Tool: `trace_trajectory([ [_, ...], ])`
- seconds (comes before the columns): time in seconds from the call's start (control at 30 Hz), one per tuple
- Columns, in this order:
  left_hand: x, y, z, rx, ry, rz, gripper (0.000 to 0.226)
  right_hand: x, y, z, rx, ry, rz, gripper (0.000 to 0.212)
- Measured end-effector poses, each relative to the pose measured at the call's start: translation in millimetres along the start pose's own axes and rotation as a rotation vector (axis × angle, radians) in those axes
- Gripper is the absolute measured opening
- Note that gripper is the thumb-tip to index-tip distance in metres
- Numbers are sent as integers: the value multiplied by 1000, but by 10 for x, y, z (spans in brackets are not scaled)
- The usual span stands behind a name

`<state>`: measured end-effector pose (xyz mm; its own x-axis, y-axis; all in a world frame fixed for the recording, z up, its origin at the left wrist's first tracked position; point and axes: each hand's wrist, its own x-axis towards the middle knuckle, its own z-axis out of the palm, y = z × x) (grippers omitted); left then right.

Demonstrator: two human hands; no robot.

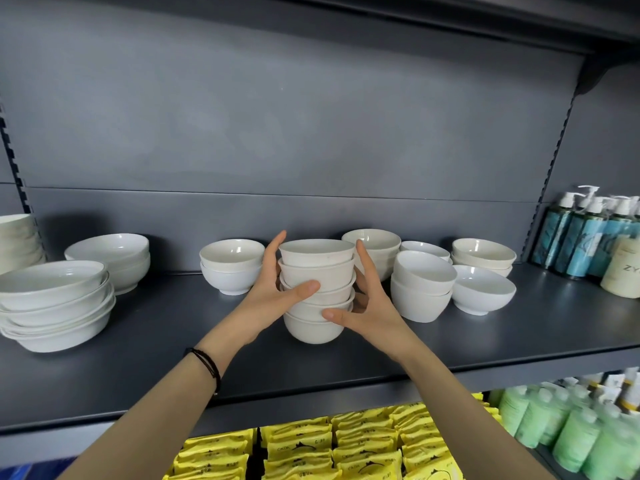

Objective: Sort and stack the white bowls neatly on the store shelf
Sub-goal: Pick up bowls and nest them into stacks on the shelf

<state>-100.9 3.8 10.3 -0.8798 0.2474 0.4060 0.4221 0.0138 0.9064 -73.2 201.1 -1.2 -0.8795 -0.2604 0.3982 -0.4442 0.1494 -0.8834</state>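
White bowl pairs beside stack, bottles right

Even, moderately bright light from above; soft shadows under bowls; edges bowed (wide-angle), corners slightly blurred.
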Motion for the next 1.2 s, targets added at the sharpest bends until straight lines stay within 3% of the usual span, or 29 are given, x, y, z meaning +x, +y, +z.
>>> trace_trajectory([
  [0.07,-9,13,1,-24,41,-12,106,21,-8,38,-10,-7,-10,108],
  [0.2,-67,-4,-106,-35,109,-18,96,106,-19,198,0,-42,-15,110],
  [0.4,-315,-56,-479,14,97,34,121,281,-37,574,17,-107,-35,107],
  [0.67,-565,-98,-1063,89,213,52,124,523,-72,1134,-19,-174,-39,111],
  [0.93,-688,-100,-1445,116,266,46,121,680,-120,1558,-33,-167,-26,113],
  [1.2,-799,-83,-1657,196,280,83,94,731,-181,1809,-28,-156,-20,109],
])
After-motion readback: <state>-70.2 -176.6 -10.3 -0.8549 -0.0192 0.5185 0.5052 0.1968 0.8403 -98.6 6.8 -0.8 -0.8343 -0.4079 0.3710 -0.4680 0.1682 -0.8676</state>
